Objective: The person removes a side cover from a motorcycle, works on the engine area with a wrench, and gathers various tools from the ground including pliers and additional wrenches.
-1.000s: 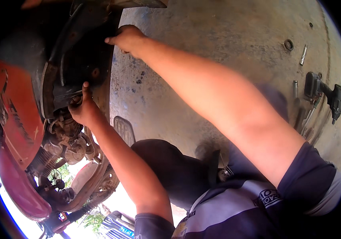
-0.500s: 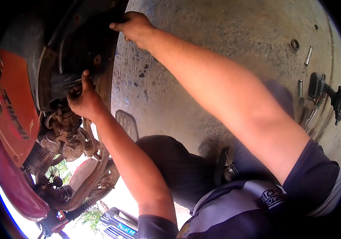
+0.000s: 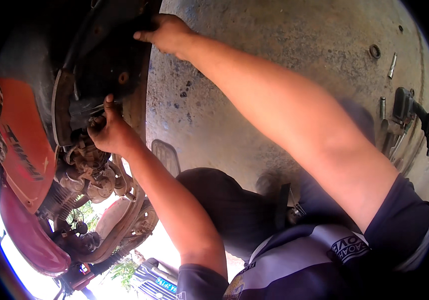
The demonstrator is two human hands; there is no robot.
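Note:
A large, dark body panel (image 3: 102,62) with rust-brown spots is at the upper left, above a dirty motorcycle engine (image 3: 92,177). My right hand (image 3: 170,35) is closed over the panel's far right edge, thumb on the near face; its fingers are partly lost in shadow. Close to the panel's lower edge, my left hand (image 3: 112,132) has curled fingers with the thumb pointing up. What those fingers grip, if anything, is too dark to make out. Beside the left hand runs a worn brown-grey strip (image 3: 63,112), next to an orange side panel (image 3: 19,142).
A maroon rounded part (image 3: 34,237) lies below the orange panel. On the concrete floor (image 3: 254,75) at right are a cordless power tool (image 3: 414,112), metal sockets (image 3: 392,65) and a ring (image 3: 374,51). A ridged footrest (image 3: 166,154) stands near my knee. A vehicle front (image 3: 149,282) shows below.
The view has shifted slightly, so most things sit a little lower and further right. Both hands stay at the same places on the dark panel and its lower edge.

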